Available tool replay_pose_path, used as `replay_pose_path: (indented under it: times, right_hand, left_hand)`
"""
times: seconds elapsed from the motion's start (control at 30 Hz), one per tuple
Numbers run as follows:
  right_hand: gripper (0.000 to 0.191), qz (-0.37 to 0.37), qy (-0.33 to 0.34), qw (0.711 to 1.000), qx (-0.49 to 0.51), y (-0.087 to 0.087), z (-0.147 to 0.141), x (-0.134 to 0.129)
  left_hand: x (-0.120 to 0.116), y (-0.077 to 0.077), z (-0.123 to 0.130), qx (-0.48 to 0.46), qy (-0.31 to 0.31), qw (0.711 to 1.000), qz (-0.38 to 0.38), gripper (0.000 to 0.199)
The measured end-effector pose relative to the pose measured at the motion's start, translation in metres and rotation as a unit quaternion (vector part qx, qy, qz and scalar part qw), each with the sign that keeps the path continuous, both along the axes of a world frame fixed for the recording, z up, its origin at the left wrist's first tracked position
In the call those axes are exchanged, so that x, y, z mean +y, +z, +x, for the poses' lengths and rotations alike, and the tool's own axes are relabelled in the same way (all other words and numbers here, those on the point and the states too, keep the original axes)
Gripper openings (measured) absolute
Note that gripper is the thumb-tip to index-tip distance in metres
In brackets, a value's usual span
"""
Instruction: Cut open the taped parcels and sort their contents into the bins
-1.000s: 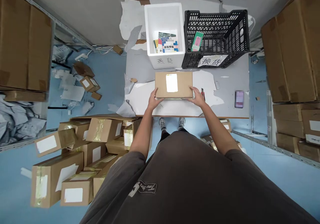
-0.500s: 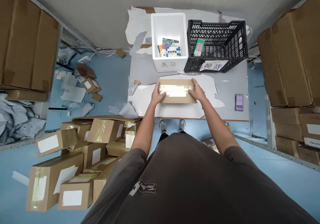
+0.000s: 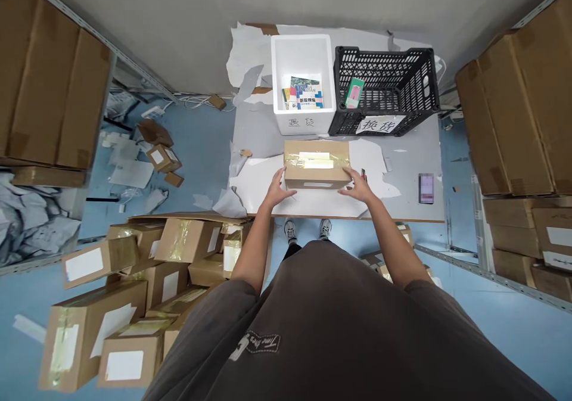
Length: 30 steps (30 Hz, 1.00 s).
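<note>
A taped cardboard box (image 3: pixel 295 157) with white labels on its top and front sits on the paper-covered table (image 3: pixel 415 151) in front of me. At its left side my left hand (image 3: pixel 277 190) is open, thumb and fingers spread, fingertips close to the box's edge. My right hand (image 3: pixel 358 187) is open too, its fingertips at the box's front right corner. Whether the fingertips touch the cardboard I cannot tell. Just beyond the right hand lies a small dark object (image 3: pixel 364 176), partly hidden by it.
Behind the box stand a white bin (image 3: pixel 304 124) holding booklets and a black plastic crate (image 3: pixel 402 94) with a green packet (image 3: pixel 354 93) inside. A phone (image 3: pixel 426 188) lies at the right. Cardboard boxes (image 3: pixel 120 323) are piled at lower left; shelves with large cartons (image 3: pixel 504 115) flank both sides.
Both hands have loosened from the box and slid slightly toward me, fingers spreading. The box, tilted toward me between the hands before, now rests with its taped top up.
</note>
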State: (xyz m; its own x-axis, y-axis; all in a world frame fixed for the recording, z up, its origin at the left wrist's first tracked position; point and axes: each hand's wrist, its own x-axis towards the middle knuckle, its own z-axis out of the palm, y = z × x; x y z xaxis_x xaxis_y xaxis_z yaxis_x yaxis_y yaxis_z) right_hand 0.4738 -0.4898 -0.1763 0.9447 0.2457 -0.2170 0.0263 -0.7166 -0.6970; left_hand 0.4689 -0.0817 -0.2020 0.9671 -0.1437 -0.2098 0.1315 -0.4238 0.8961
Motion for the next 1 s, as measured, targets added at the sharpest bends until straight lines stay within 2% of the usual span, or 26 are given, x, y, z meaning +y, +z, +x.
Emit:
replay_pose_path:
  times: [0.1, 0.17, 0.27, 0.33, 0.4, 0.5, 0.63, 0.7, 0.8, 0.9, 1.0]
  right_hand:
    - [0.091, 0.011, -0.032, 0.999, 0.014, -0.004, -0.022, 0.012]
    - [0.08, -0.007, -0.066, 0.998, -0.009, -0.002, -0.021, 0.021]
    - [0.072, -0.023, -0.083, 0.995, -0.054, 0.011, -0.001, 0.024]
    - [0.074, -0.021, -0.088, 0.994, -0.067, 0.019, 0.016, 0.021]
    - [0.08, -0.025, -0.087, 0.994, -0.057, 0.022, 0.031, 0.019]
    - [0.092, -0.031, -0.079, 0.996, -0.01, 0.012, 0.047, 0.023]
    - [0.086, -0.032, -0.077, 0.996, 0.028, -0.008, 0.06, 0.032]
    - [0.081, -0.061, -0.081, 0.994, 0.048, -0.013, 0.065, 0.036]
    - [0.079, -0.096, -0.081, 0.99, 0.067, -0.01, 0.066, 0.037]
    - [0.09, -0.077, -0.07, 0.994, 0.042, -0.004, 0.053, 0.026]
    - [0.101, -0.067, -0.056, 0.996, 0.01, -0.002, 0.022, 0.009]
  left_hand:
    - [-0.014, -0.003, -0.01, -0.003, 0.036, 0.999, -0.006, 0.103]
    - [-0.022, 0.001, -0.006, -0.009, 0.072, 0.997, 0.021, 0.089]
    - [-0.022, 0.014, 0.01, -0.019, 0.102, 0.992, 0.07, 0.08]
    - [-0.019, 0.023, 0.021, -0.036, 0.114, 0.989, 0.088, 0.08]
    - [-0.017, 0.024, 0.03, -0.047, 0.104, 0.989, 0.088, 0.086]
    - [-0.023, 0.013, 0.04, -0.042, 0.052, 0.995, 0.076, 0.099]
    - [-0.034, -0.008, 0.057, 0.004, 0.02, 0.997, 0.076, 0.089]
    - [-0.038, -0.011, 0.068, 0.04, 0.021, 0.994, 0.1, 0.085]
    - [-0.037, -0.006, 0.078, 0.066, 0.018, 0.988, 0.139, 0.09]
    - [-0.025, 0.004, 0.064, 0.026, -0.003, 0.988, 0.149, 0.101]
    - [-0.008, 0.006, 0.028, -0.035, -0.044, 0.986, 0.16, 0.108]
